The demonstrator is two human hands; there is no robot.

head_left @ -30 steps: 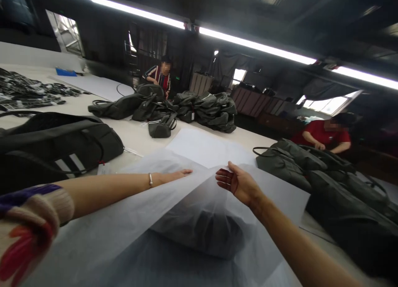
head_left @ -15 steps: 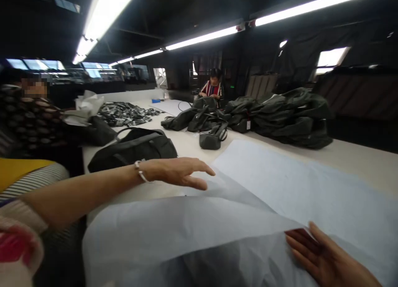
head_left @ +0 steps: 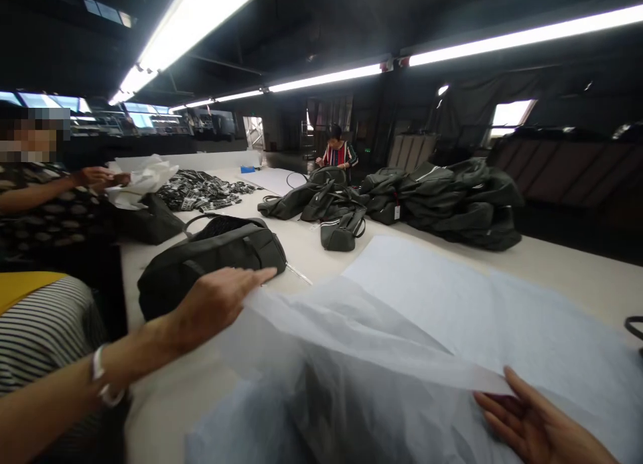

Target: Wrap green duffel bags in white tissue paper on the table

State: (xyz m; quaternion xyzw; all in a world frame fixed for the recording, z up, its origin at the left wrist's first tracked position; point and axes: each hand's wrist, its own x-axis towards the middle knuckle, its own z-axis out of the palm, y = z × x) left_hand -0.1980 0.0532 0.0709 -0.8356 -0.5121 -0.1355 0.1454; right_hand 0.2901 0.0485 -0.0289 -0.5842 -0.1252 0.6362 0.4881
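Note:
A thin, see-through sheet of tissue paper (head_left: 382, 343) is lifted and creased between my two hands. My left hand (head_left: 218, 303), with a white bracelet at its wrist, pinches the sheet's left corner, the index finger stretched forward. At the lower right, my right hand (head_left: 540, 417) has the sheet's edge between thumb and fingers. Under it, more pale blue-white paper (head_left: 426, 276) lies flat on the table. A dark shape shows dimly through the raised sheet. Just beyond my left hand lies a dark grey bag (head_left: 211, 250) with handles.
Several dark bags (head_left: 442, 203) are heaped across the table (head_left: 577, 270). A smaller bag (head_left: 344, 229) sits before them. Patterned black-and-white pieces (head_left: 205, 191) lie at the back left. One person (head_left: 50, 203) handles white paper at left; another (head_left: 340, 155) is at the far side.
My left hand has moved left and toward me, now closed on the sheet's corner and pulling it up. The sheet has risen and creased. My right hand stays nearly in place.

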